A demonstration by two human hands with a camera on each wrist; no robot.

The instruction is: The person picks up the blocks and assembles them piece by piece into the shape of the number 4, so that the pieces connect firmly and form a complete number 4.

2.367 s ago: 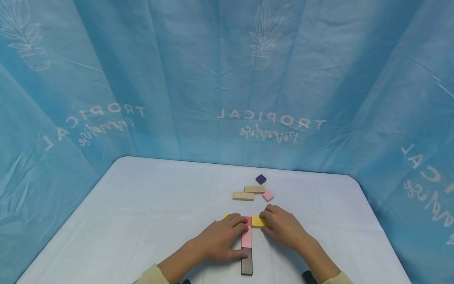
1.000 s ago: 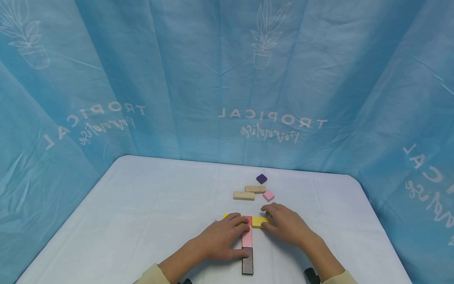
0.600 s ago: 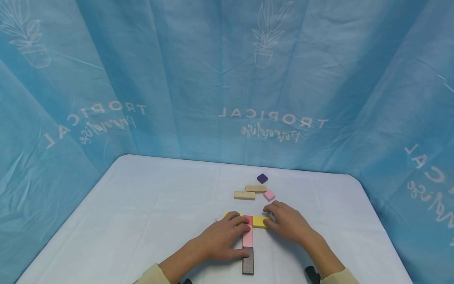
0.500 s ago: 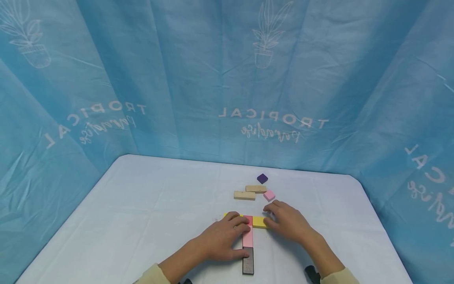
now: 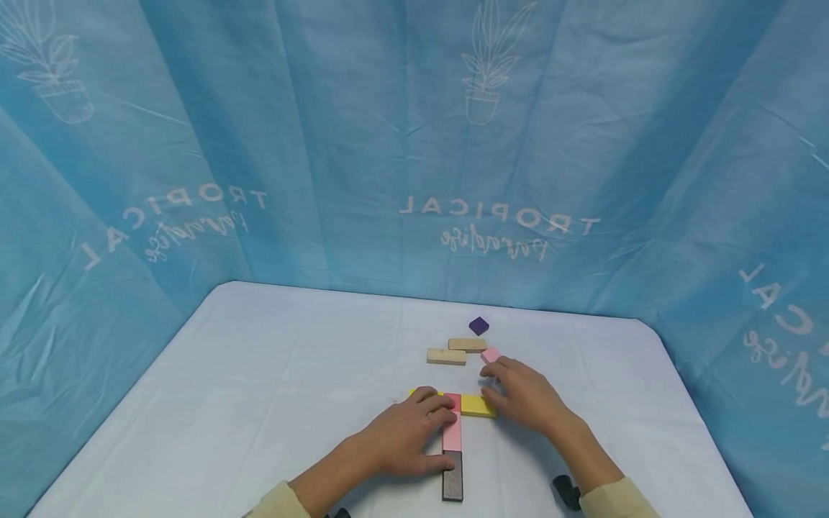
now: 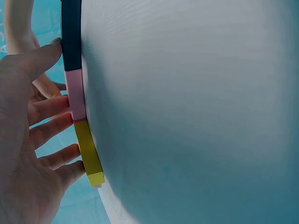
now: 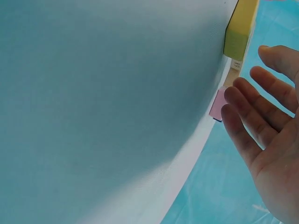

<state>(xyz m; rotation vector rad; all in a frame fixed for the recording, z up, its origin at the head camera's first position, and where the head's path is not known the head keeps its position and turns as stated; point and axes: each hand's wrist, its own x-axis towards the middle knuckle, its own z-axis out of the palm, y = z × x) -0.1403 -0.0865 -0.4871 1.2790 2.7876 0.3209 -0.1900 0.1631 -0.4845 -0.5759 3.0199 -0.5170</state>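
Flat on the table, several wooden blocks form a T: a dark grey block (image 5: pixel 452 483) nearest me, a pink block (image 5: pixel 452 435), a red block (image 5: pixel 456 403) at the junction, and yellow blocks either side. My left hand (image 5: pixel 401 437) rests on the T with fingers spread. Its thumb touches the dark block, and its fingertips touch the pink block (image 6: pixel 76 95) and the left yellow block (image 6: pixel 88 151). My right hand (image 5: pixel 526 398) hovers beyond the right yellow block (image 5: pixel 478 406), fingers loosely bent and holding nothing. Its fingertips are near a small pink block (image 5: pixel 490 354), which it partly covers.
Two plain wooden blocks, one nearer (image 5: pixel 446 357) and one behind it (image 5: pixel 467 345), lie beyond the T. A small purple block (image 5: pixel 479 326) sits further back. A white cloth covers the table (image 5: pixel 311 374), and a blue curtain (image 5: pixel 363 144) hangs around its far sides.
My right hand has left the right yellow block, opened, and moved forward to the small pink block. My left hand stays on the T, and the blocks keep their arrangement.
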